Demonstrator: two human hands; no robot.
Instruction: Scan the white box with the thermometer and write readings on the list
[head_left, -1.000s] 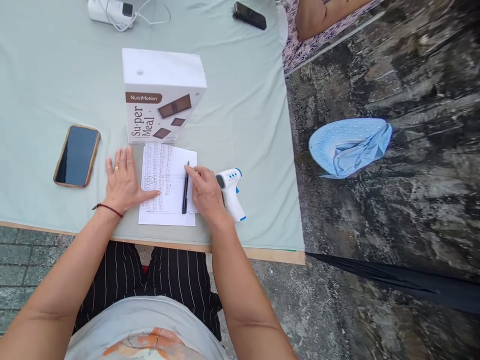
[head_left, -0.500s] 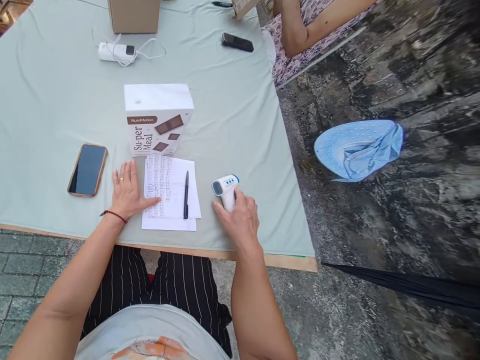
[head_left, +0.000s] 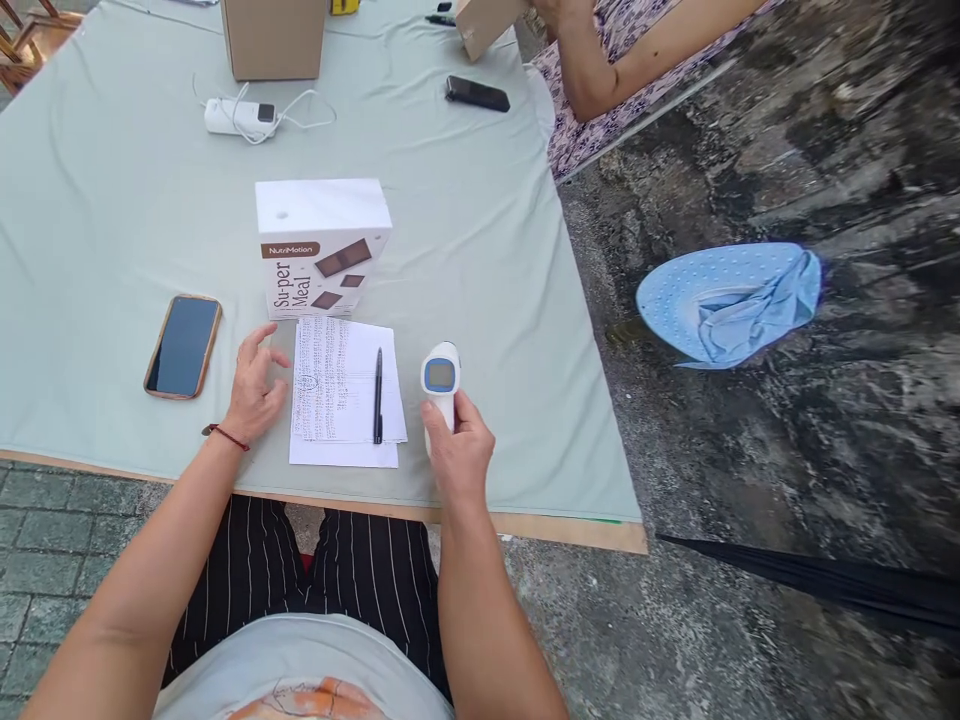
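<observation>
Right hand (head_left: 463,440), centre: fingers clamped round the thermometer (head_left: 440,376), its grip largely hidden. Left hand (head_left: 256,388), left of centre: fingers apart. Brown carton (head_left: 274,40), upper left, cut off.

Cloth-covered table (head_left: 487,270) — papers (head_left: 352,400), brown-edged phone (head_left: 183,347), white box (head_left: 324,250), corded device (head_left: 232,117), cardboard carton (head_left: 274,40)

A cloth-covered table (head_left: 480,260) stands over grey brick paving (head_left: 52,525).

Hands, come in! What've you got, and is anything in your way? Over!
Right hand gripping white thermometer. Left hand empty, fingers loosely curled, left of papers. Pen on papers, white box standing beyond; nothing seen blocking thermometer.
</observation>
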